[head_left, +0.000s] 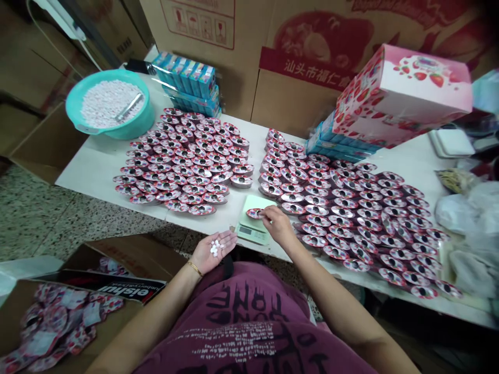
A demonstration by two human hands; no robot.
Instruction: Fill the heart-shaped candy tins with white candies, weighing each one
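My left hand (212,250) is held palm up with its fingers stretched out, just off the table's front edge. Several small white tablets (215,248) lie on that palm. My right hand (277,223) has its fingertips pinched together at the right side of an oval container (253,213) with a red and white top. Whatever those fingertips hold, if anything, is hidden. The container rests on a pale green scale (255,236) at the front edge, its display facing me.
Packed rows of similar oval containers (183,169) stand left and right of the scale. A turquoise basin (146,117) of white tablets with a metal scoop (129,107) is at the back left. Blue boxes (187,78) and a strawberry-print box (424,98) stand behind. Below left, a carton (128,249) holds packets.
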